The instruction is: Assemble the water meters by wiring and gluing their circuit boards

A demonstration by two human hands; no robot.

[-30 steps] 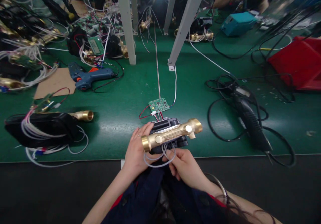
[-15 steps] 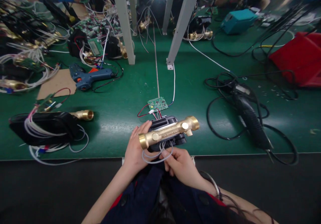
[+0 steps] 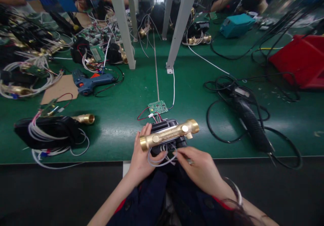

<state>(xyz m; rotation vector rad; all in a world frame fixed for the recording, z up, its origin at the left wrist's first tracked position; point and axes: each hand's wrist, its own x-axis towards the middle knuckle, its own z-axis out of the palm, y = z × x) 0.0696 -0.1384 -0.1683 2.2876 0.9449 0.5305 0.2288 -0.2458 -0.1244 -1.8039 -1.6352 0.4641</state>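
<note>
At the near edge of the green bench (image 3: 187,94), middle of the head view, here is the brass pipe (image 3: 169,134), lying across a black housing (image 3: 162,126) and tilted up towards its right end. The left hand (image 3: 139,157) has it well cupped, fingers up the left side of the housing, thumb on the near side. In comes the right hand (image 3: 199,163), thumb and forefinger drawn close together at the right side of the grey wire loop (image 3: 158,165); whether they actually pinch a wire, I cannot tell.

It looks like a wire-handling step, and the next move seems to call for a steady left hold and fine fingertip work on the right. Watch the far side: the circuit board (image 3: 158,107) sits just beyond the housing, joined by thin wires, so any pull looks risky.

Room now! The housing meets the bench edge, with the hands over the near side. Green surface stretches right towards the black corded tool (image 3: 250,118), and left towards another black unit (image 3: 48,131). Farther off, two grey posts (image 3: 181,27) narrow the way.
</note>
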